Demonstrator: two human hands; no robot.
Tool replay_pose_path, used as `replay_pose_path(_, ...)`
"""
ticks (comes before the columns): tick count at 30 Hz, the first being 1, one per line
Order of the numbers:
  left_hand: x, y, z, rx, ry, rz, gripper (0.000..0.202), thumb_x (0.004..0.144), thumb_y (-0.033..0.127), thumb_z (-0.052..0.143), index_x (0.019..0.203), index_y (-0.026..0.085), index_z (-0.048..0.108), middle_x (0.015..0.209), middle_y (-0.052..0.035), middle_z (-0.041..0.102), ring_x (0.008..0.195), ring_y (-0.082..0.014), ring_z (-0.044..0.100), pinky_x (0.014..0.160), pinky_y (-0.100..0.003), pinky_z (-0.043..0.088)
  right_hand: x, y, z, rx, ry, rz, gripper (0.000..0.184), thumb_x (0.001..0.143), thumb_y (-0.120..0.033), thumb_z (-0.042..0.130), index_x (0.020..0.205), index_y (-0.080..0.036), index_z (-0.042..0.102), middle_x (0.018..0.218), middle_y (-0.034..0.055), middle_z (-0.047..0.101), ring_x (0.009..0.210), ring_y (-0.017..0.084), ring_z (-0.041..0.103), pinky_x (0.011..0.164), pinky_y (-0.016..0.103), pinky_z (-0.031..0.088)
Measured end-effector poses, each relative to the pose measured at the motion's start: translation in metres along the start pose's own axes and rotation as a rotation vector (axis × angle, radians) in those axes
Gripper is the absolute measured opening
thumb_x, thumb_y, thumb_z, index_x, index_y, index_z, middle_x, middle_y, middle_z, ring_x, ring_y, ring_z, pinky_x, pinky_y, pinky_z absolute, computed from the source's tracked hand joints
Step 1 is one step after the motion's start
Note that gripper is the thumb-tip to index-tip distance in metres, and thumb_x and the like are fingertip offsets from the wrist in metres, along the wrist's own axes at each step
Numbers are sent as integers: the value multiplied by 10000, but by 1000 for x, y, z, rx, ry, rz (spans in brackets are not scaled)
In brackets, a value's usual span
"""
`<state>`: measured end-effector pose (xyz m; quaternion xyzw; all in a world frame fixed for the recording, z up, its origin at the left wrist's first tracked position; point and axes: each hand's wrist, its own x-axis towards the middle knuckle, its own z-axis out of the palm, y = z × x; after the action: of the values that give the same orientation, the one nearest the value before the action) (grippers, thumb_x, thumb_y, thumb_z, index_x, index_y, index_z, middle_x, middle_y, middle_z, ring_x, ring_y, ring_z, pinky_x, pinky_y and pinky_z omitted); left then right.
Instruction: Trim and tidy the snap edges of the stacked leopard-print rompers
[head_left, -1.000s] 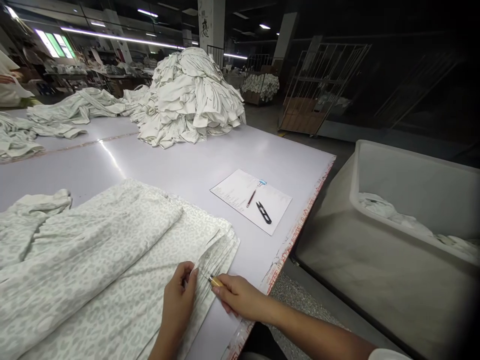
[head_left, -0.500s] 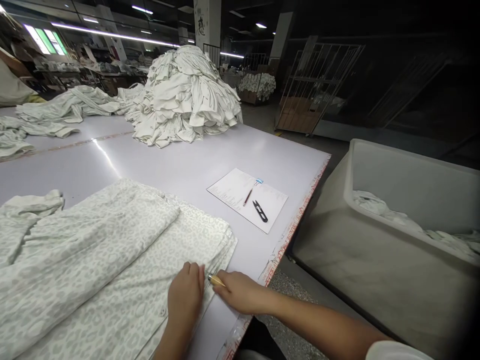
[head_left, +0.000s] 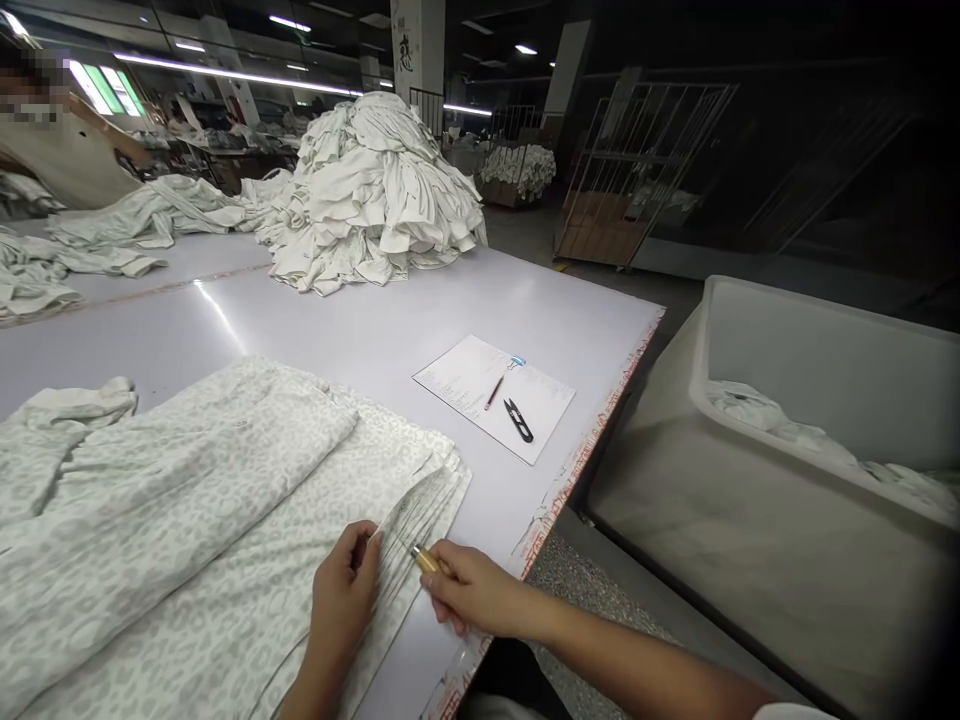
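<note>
A stack of white leopard-print garments (head_left: 225, 520) lies on the table at the left and front, with layered edges fanned at its right side. My left hand (head_left: 346, 580) is closed, pinching the raised edge of the top layer between thumb and fingers. Just right of it, my right hand (head_left: 472, 588) grips a wooden-handled awl (head_left: 426, 560). The awl's metal collar points at the layered edges; its thin tip is too fine to make out clearly.
On the white table (head_left: 570, 310) lie a printed sheet (head_left: 457, 375), a blue binder clip (head_left: 517, 361), a pencil (head_left: 493, 393) and black thread snips (head_left: 518, 420). A large garment heap (head_left: 382, 190) stands behind. At right is a grey bin (head_left: 750, 500). A person (head_left: 67, 150) leans in at far left.
My left hand has shifted left and lifted the top layer's edge away from the stack. The right hand stays nearly in place with the awl. A person has come into view at far left.
</note>
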<state>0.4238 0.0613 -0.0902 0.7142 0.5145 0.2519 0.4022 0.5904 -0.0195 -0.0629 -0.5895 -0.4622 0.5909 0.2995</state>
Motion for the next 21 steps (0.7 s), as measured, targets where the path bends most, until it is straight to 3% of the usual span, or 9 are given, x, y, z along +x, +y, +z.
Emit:
replay_pose_path(4, 4, -4, -7, -105, -34, -16, 321, 818, 504, 441, 915, 211, 527, 718, 26, 540, 665, -129, 475, 614, -227, 389, 17, 10, 13, 5, 89, -8, 112, 813, -294, 439, 831, -193, 393, 636, -39, 488, 453, 78, 401, 462, 206, 333)
replay_pose_path(8, 5, -4, -7, -156, -39, -11, 323, 820, 488, 458, 977, 214, 527, 745, 27, 545, 686, -125, 486, 629, -222, 399, 12, 2, 10, -243, 227, -111, 259, 842, -416, 408, 735, -183, 446, 690, -5, 508, 648, 127, 475, 577, 223, 341)
replay_pose_path(14, 6, -6, -5, -122, -28, 31, 308, 838, 466, 443, 1001, 219, 528, 766, 19, 563, 707, -134, 506, 626, -229, 409, 2, -5, 9, -488, 239, -85, 211, 849, -401, 396, 867, -214, 493, 763, -5, 591, 694, 149, 536, 569, 226, 310)
replay_pose_path(17, 3, -8, -4, -44, -51, 112, 272, 845, 443, 440, 953, 216, 541, 757, 9, 567, 687, -140, 505, 614, -244, 404, 12, -6, 11, -662, 240, -58, 251, 870, -406, 347, 951, -218, 493, 823, 13, 626, 728, 173, 570, 561, 238, 310)
replay_pose_path(21, -7, -10, -1, 93, -109, 315, 210, 866, 369, 405, 917, 233, 555, 858, -5, 579, 833, -163, 503, 763, -291, 393, 25, -11, 9, -880, 171, -33, 334, 890, -398, 269, 975, -176, 504, 873, 84, 648, 744, 228, 599, 549, 272, 326)
